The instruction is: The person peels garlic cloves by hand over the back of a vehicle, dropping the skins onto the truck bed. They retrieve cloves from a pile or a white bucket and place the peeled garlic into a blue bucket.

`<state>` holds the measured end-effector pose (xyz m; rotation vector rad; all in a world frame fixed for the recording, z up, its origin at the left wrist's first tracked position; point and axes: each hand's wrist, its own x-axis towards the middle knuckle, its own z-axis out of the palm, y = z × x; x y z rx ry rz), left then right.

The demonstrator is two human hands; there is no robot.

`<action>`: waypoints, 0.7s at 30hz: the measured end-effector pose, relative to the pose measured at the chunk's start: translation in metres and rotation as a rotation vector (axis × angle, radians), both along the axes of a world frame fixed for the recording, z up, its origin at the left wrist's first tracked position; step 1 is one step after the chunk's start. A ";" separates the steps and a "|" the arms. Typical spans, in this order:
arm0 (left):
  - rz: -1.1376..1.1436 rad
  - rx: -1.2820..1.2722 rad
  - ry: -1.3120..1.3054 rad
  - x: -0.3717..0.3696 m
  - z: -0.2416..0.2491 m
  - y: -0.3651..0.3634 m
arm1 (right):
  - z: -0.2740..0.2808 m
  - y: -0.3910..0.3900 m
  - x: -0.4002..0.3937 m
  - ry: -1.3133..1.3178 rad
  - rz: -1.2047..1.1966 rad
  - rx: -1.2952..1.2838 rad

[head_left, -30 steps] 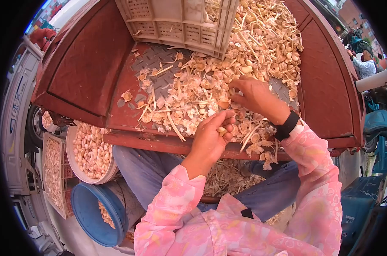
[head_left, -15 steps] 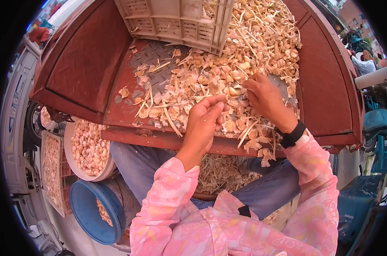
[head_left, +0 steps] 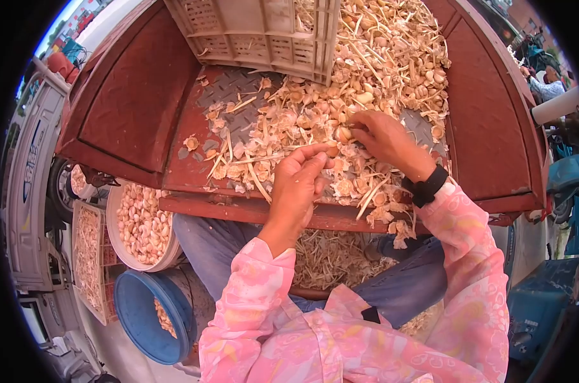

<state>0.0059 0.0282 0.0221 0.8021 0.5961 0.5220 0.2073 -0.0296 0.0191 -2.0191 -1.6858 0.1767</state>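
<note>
My left hand (head_left: 297,179) is closed, with thumb and forefinger pinched together over the front of the garlic heap. A small brownish piece shows at its fingertips, too little to name. Just to the right, my right hand (head_left: 385,142) reaches in over the heap, fingers and thumb apart. Left of its fingertips lies a pale garlic clove (head_left: 342,135), apparently not gripped. Around both hands spread loose cloves, papery skins and dry stalks (head_left: 289,124) on the red metal truck bed (head_left: 197,172).
A white plastic crate (head_left: 257,38) stands on the bed at the back. On the lower left are a white bucket (head_left: 112,217) of garlic cloves, a blue bucket (head_left: 129,319) with some cloves, and a crate (head_left: 88,242) of scraps. Stalks (head_left: 334,258) lie between my legs.
My right hand has shifted slightly left and its fingers have spread towards the pale clove. My left hand stays pinched, a little lower and further left. The view has turned slightly.
</note>
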 end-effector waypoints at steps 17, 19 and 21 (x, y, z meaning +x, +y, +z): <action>-0.133 -0.213 0.030 0.012 -0.010 0.002 | 0.016 -0.022 -0.029 0.981 0.113 -0.046; -0.113 -0.327 0.009 0.011 -0.013 0.002 | 0.006 -0.026 -0.021 0.710 0.037 0.003; -0.099 -0.392 -0.008 0.010 -0.016 0.001 | -0.003 -0.028 -0.023 0.522 -0.035 0.120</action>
